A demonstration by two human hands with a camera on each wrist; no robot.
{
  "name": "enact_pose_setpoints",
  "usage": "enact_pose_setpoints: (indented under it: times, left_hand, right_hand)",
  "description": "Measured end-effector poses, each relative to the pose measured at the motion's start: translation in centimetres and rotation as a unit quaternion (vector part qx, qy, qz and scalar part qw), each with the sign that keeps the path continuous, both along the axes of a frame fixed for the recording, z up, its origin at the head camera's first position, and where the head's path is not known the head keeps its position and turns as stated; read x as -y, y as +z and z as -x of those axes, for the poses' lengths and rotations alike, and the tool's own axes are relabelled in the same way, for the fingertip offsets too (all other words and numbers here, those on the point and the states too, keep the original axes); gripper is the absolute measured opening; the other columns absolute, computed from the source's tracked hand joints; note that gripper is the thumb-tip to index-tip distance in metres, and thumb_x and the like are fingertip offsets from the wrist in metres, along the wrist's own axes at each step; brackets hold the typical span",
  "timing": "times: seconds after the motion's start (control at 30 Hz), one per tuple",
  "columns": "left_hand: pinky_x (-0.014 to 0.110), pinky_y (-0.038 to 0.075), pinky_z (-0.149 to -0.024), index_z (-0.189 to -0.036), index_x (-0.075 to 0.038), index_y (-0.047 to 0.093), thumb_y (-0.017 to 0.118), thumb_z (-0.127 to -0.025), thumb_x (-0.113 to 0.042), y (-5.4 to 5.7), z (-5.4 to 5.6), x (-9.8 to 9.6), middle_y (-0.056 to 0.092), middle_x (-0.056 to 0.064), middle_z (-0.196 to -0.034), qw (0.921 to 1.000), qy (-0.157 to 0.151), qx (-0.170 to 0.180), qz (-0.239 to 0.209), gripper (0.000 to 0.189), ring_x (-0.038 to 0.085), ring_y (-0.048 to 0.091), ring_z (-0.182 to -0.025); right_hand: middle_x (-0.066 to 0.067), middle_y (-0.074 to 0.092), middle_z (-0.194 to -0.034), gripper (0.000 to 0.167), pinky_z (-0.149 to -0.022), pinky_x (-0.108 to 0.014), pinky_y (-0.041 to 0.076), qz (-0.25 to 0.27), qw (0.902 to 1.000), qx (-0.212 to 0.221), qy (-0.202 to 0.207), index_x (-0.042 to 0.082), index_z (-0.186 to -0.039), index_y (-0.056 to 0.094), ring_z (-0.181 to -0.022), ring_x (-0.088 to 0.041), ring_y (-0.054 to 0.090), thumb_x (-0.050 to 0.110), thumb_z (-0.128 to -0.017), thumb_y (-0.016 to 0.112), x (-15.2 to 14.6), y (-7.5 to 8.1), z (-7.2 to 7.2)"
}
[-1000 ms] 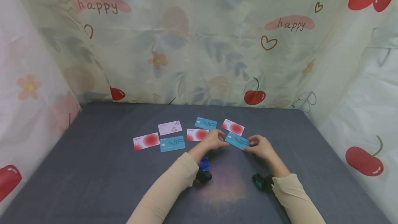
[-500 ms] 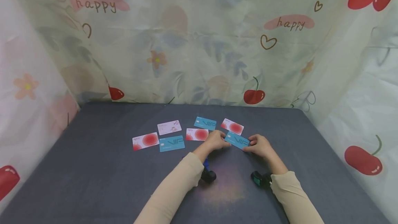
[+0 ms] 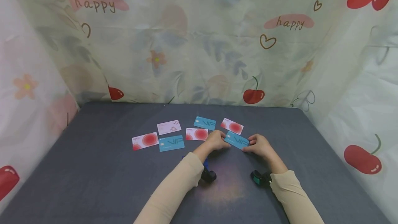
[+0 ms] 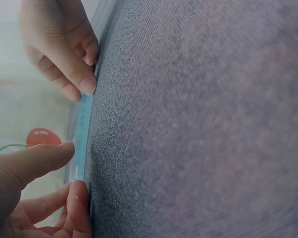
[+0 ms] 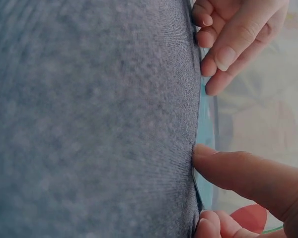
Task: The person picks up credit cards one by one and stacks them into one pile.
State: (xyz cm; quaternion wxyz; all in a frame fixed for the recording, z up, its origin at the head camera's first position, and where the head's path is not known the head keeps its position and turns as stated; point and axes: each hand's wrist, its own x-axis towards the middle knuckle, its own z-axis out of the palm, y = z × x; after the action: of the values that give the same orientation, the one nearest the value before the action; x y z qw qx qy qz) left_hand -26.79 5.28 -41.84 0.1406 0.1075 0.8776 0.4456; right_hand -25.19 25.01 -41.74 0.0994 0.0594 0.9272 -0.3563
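Note:
A blue VIP card (image 3: 237,140) lies low over the dark table, just in front of a red-circle card (image 3: 232,126) that it nearly meets. My left hand (image 3: 214,141) pinches its left end, while my right hand (image 3: 260,145) grips the right end between thumb and fingers. In the left wrist view the blue card shows as a thin strip (image 4: 82,134), with fingertips at both ends. Beside my left hand is another red-circle card (image 3: 197,134), its right end close to the fingers, and behind that lies a second blue VIP card (image 3: 205,123).
To the left lie a pale pink card (image 3: 169,127), a red-circle card (image 3: 145,141) and a blue VIP card (image 3: 171,143). The dark cloth-covered table (image 3: 102,179) ends at a patterned curtain (image 3: 192,44) behind and at both sides. Black wrist devices hang under both forearms.
My left forearm and wrist have shifted slightly right. Both hands stay on the blue VIP card, which has barely moved; the whole view has drifted a little.

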Motion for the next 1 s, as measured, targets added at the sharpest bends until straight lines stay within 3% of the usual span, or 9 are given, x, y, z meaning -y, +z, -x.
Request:
enact_pose_setpoints:
  times: [0.4,0.63,1.0]
  left_hand:
    - [0.031,0.051,-0.082,-0.116,0.005,0.058,0.073,-0.077,-0.017,-0.2,0.1,-0.1,0.061,0.014,-0.104,0.9999,0.013,0.006,-0.008,0.047,0.021,0.055,-0.088]
    - [0.027,0.050,-0.074,-0.114,0.005,0.060,0.073,-0.077,-0.016,-0.1,0.0,0.0,0.060,0.013,-0.099,0.9995,0.018,0.015,-0.021,0.044,0.019,0.054,-0.083]
    - [0.035,0.050,-0.088,-0.119,0.003,0.058,0.070,-0.081,-0.016,-0.1,0.0,0.5,0.060,0.015,-0.110,0.9975,0.027,0.025,-0.060,0.044,0.021,0.055,-0.093]
  right_hand:
    - [-0.021,0.053,-0.105,0.056,-0.079,-0.034,0.048,0.005,1.0000,-0.002,-0.002,-0.006,-0.113,0.047,-0.091,-0.027,0.051,0.017,-0.073,0.078,0.2,-0.3,0.1]
    - [-0.022,0.054,-0.108,0.056,-0.082,-0.038,0.049,-0.009,1.0000,-0.003,-0.002,-0.005,-0.115,0.048,-0.093,-0.028,0.052,0.016,-0.073,0.078,0.4,-0.1,0.0]
    - [-0.022,0.054,-0.112,0.060,-0.082,-0.037,0.048,0.007,1.0000,-0.003,0.002,-0.005,-0.119,0.047,-0.096,-0.028,0.052,0.018,-0.073,0.078,0.6,0.6,-0.4]
